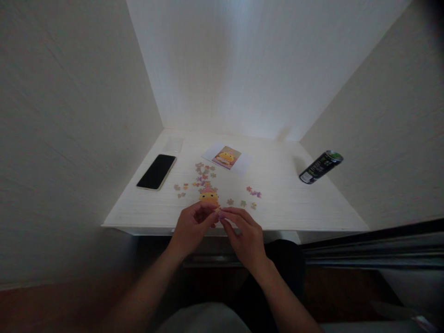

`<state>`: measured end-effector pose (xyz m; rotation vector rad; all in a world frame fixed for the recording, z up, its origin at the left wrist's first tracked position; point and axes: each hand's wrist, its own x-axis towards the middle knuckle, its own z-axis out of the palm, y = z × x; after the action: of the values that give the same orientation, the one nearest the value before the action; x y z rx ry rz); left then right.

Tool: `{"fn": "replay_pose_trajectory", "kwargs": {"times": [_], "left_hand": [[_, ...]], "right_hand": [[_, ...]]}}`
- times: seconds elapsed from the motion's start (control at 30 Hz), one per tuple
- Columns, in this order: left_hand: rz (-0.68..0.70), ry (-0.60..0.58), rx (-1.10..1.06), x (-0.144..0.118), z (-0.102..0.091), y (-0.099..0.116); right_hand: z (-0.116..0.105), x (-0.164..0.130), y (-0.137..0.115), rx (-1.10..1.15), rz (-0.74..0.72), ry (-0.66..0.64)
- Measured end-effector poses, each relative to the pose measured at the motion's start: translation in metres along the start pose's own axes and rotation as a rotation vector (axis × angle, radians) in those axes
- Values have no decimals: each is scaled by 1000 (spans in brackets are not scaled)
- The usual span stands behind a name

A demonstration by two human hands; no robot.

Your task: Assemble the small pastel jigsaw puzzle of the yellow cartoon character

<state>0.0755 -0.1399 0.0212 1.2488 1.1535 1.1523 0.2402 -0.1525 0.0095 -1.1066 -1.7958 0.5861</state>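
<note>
Close to the front edge of the white table, my left hand (196, 224) and my right hand (247, 235) meet fingertip to fingertip. Both are closed in a pinch on small jigsaw puzzle pieces (218, 210), mostly covered by the fingers. Just beyond my left fingers lies a partly joined puzzle (208, 197), showing a yellow face with two dark eyes and a pink top. Its lower part is hidden behind my hands. Loose pieces (205, 170) are scattered above it. Several more puzzle pieces (243, 203) lie to the right of my fingertips.
A picture card (227, 157) of the yellow figure lies on white paper (244, 163) at the back. On the left are a black-screened phone (157, 171) and a clear plastic sheet or bag (173, 144). A dark can (321, 167) stands at right. Walls enclose the table (287, 208).
</note>
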Motion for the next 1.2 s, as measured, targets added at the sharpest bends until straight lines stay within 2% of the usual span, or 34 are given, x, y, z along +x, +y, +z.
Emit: {"fn": "replay_pose_trajectory", "kwargs": {"times": [0.1, 0.2, 0.3, 0.37, 0.47, 0.73, 1.2], "left_hand": [[83, 16, 192, 1, -6, -2], [341, 34, 606, 3, -22, -4], [589, -71, 920, 7, -41, -8], [652, -164, 979, 10, -49, -13], [677, -218, 989, 11, -52, -19], [635, -214, 991, 10, -51, -21], [637, -210, 959, 9, -51, -19]], "right_hand": [[-2, -1, 10, -106, -93, -54], [-3, 1, 19, -237, -148, -144], [-5, 4, 26, -339, -188, -215], [-6, 5, 28, -369, -198, -242], [-8, 8, 28, -391, -211, -280], [-11, 15, 28, -398, -276, -375], [-11, 10, 26, -490, -422, -362]]}}
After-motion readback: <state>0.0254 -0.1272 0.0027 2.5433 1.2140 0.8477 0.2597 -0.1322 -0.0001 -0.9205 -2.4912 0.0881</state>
